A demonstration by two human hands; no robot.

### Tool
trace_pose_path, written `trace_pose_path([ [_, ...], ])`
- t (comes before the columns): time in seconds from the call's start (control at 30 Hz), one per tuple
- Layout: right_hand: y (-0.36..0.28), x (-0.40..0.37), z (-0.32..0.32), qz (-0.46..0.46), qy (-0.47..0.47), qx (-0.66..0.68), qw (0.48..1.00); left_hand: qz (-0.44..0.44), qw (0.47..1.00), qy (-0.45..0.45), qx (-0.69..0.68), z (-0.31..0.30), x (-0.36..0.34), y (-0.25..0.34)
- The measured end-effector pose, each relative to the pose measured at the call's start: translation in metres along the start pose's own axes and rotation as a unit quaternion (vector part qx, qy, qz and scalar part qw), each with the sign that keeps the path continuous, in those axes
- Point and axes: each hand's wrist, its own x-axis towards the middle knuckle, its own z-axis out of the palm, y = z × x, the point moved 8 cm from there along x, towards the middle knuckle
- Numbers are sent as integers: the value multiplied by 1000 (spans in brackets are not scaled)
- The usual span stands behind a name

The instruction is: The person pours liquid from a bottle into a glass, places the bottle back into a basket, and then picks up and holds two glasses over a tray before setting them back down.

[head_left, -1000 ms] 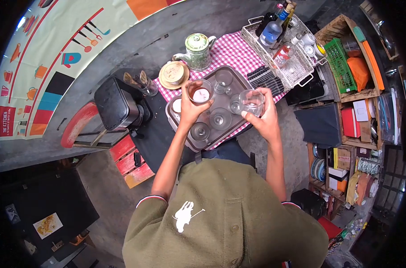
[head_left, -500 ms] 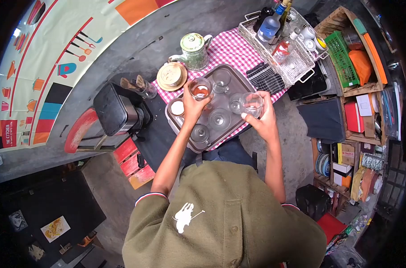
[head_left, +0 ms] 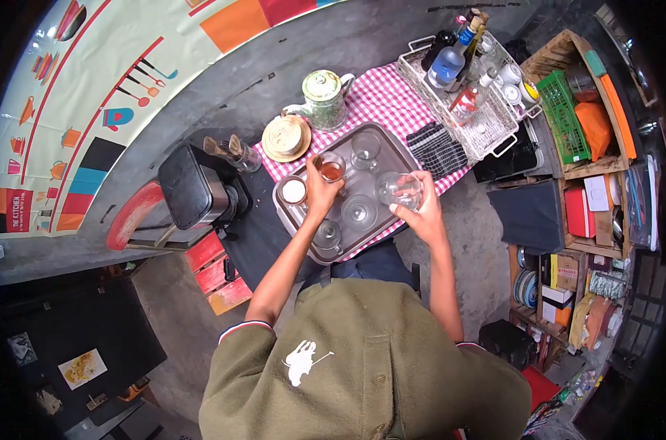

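My left hand (head_left: 320,193) is closed around a glass cup of amber-brown tea (head_left: 333,170) at the left part of a grey serving tray (head_left: 402,144). In my right hand (head_left: 425,218) is a clear glass cup (head_left: 409,192), gripped at its right side over the tray's right part. It overlaps another glass in view. On the tray are an empty glass mug (head_left: 364,149), a round glass cup (head_left: 359,213) and a glass mug (head_left: 327,235) near the front. A container of white contents (head_left: 294,191) sits left of my left hand.
A green patterned teapot (head_left: 323,103) and a lidded pot on a saucer (head_left: 284,138) stand behind the tray on a checked cloth (head_left: 381,86). A white wire basket (head_left: 503,139) with bottles is at right, beside a dark folded towel (head_left: 437,150). A black bin-like box (head_left: 186,183) is at left.
The view has shifted slightly, so the tray appears lower. My right hand's glass has moved a little left, over the glass beside it. Both hands keep their holds.
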Motion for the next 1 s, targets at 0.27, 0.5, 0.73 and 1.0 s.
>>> trace_pose_path([
  [0.27,-2,14,2,12,-17,-20,1000,37,998,8,44,9,-1,-8],
  [0.5,-2,19,1,20,-29,-3,999,1,999,-13,40,13,-3,-22],
  [0.73,3,23,2,26,-40,-15,999,1,999,-10,53,13,-2,-16],
  [1.0,8,24,-4,27,-35,6,999,9,999,-23,31,14,4,-16],
])
